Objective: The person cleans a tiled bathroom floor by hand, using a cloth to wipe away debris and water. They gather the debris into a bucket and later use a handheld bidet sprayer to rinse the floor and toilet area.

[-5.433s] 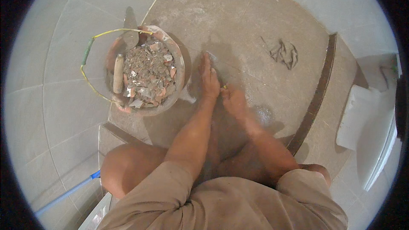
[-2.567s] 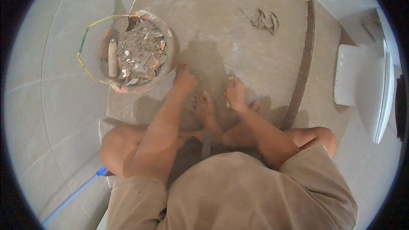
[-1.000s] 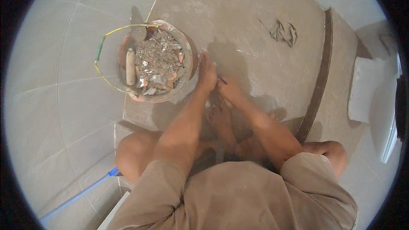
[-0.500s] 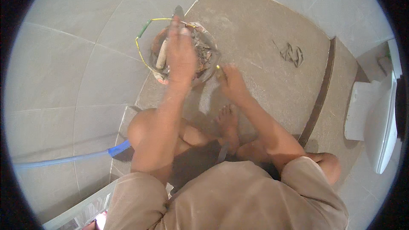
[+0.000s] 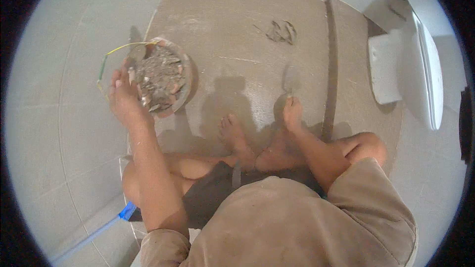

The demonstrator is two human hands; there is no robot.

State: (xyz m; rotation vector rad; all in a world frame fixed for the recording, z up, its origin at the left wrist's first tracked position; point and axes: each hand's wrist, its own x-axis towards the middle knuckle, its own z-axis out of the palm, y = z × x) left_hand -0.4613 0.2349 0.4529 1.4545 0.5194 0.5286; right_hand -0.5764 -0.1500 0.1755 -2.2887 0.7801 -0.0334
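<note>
A round bucket [image 5: 184,76] with a thin yellow handle stands at the left by the wall, full of grey-brown rubble [image 5: 161,76]. At its left rim is my left hand [image 5: 126,96], its fingers stretched out and apart. A pale stick-like piece [image 5: 131,75] lies beside those fingers; I see no grip on it. A dim grey shape above the hand is too blurred to name. Over the floor at the right, my right hand [image 5: 292,112] is closed round the handle of a small trowel. The trowel's grey blade [image 5: 291,79] points away from me and is smeared by motion.
A dark tangled scrap [image 5: 282,32] lies on the brown floor [image 5: 213,34]. A low step [image 5: 356,69] runs along the right, with a white toilet [image 5: 425,69] on it. Grey tiled walls stand left and far. A blue strap [image 5: 127,211] lies by my left knee.
The view has swung right, so the bucket appears farther left. My left hand has moved from over the rubble to the bucket's left rim. My right hand has moved away from the bucket with the trowel.
</note>
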